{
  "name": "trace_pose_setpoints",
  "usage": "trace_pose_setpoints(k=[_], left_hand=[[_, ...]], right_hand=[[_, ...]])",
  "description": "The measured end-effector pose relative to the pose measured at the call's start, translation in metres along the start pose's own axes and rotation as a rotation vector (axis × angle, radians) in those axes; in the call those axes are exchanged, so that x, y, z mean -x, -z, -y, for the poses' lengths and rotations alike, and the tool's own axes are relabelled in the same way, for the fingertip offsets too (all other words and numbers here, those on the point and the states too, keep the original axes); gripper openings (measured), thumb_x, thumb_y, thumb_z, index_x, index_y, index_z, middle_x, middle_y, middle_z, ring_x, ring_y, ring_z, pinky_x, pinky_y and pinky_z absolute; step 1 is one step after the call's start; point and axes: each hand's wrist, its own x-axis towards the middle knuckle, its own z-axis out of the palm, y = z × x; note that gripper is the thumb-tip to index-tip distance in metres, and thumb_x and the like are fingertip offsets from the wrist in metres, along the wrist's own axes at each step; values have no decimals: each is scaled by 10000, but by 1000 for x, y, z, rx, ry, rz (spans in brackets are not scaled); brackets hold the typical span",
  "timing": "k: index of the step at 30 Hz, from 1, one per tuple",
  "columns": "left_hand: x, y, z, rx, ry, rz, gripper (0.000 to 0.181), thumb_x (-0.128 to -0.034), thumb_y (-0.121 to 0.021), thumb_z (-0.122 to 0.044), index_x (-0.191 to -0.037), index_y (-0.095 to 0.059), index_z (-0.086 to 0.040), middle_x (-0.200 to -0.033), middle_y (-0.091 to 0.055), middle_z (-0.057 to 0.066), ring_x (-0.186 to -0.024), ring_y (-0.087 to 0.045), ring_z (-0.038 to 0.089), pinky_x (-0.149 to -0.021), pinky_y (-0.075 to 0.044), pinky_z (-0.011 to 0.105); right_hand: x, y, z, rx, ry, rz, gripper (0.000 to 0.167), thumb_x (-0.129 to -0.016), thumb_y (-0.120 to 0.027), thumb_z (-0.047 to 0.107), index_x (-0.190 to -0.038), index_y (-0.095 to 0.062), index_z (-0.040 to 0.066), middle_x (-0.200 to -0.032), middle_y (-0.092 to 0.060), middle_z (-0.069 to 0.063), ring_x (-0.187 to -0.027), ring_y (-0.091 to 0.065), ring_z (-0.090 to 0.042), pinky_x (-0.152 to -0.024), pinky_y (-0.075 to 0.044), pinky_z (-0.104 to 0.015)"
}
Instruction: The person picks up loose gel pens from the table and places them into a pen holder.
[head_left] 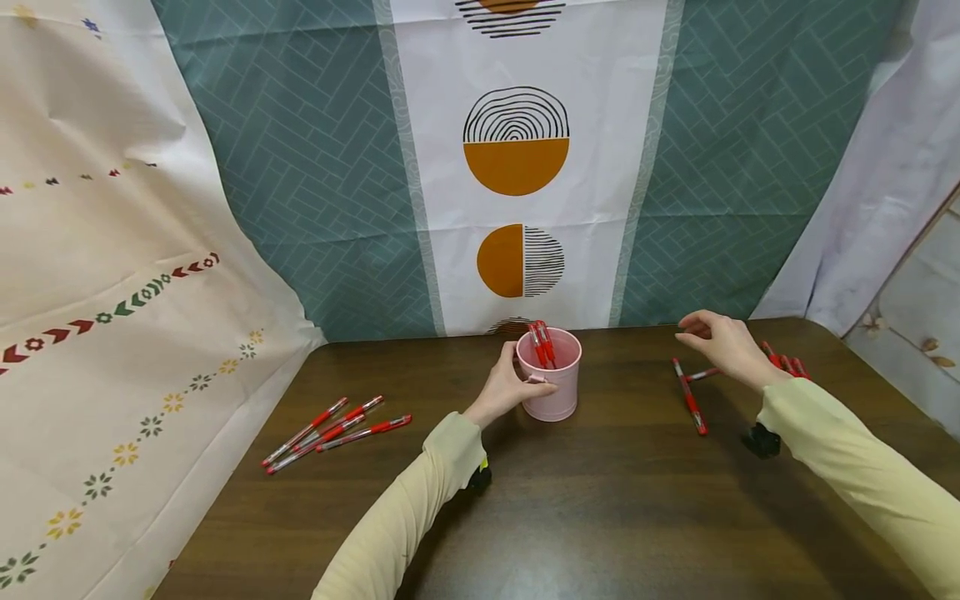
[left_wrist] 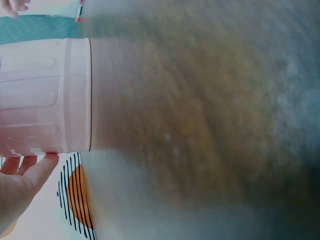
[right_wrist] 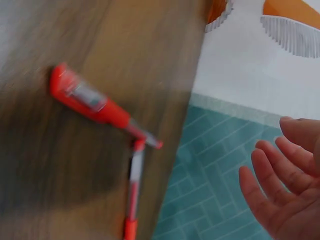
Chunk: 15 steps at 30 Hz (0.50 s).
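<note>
A pink cup (head_left: pixel 558 402) stands upright near the table's back edge, red pens (head_left: pixel 542 343) leaning inside. My left hand (head_left: pixel 504 390) grips its left side, thumb near the handle; in the left wrist view the fingers of that hand (left_wrist: pixel 22 187) touch the cup wall (left_wrist: pixel 40 95). On the right, my right hand (head_left: pixel 731 348) hovers above the table, holding nothing, fingers slightly bent. Beneath and left of it lies a red pen (head_left: pixel 690 398), touching another pen (head_left: pixel 702 375). The right wrist view shows the relaxed right hand (right_wrist: pixel 285 187) apart from that red pen (right_wrist: pixel 92 100).
Several red pens (head_left: pixel 330 435) lie crossed on the table's left side. More red pens (head_left: pixel 787 363) lie at the right, partly hidden behind the right wrist. Patterned cloth (head_left: pixel 330 167) hangs along the back, and a cream cloth (head_left: pixel 135 350) borders the left side.
</note>
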Motion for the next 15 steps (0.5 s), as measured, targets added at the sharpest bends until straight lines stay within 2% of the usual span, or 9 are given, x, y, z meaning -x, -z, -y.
trace_pose_setpoints(k=[4,10,15], left_hand=[[0,0,-1,26,-4,10,737,-661,-812,-253,-1224,-352,-130,-1158,-482,4,-1046,-464,163,-870,-403,324],[1,0,-2,36,-4,13,733,-661,-814,-237,-1219,-351,-129,-1151,-484,-8,-1042,-470,145,-870,-402,302],[1,-1,-2,28,-11,2,729,-650,-819,-239,-1202,-355,-134,-1125,-487,-28,-1018,-483,125,-848,-413,275]], right_hand=[[6,0,-10,26,58,27,269,-900,-576,173,-1065,-555,-38,-954,-606,-175,-850,-567,-332,-697,-443,-469],[13,-1,-21,34,155,143,201,-851,-611,39,-1040,-582,-24,-919,-616,-92,-823,-582,-267,-659,-470,-392],[19,-6,-29,59,285,252,279,-767,-639,-94,-1030,-605,-7,-967,-615,-88,-874,-584,-273,-708,-479,-405]])
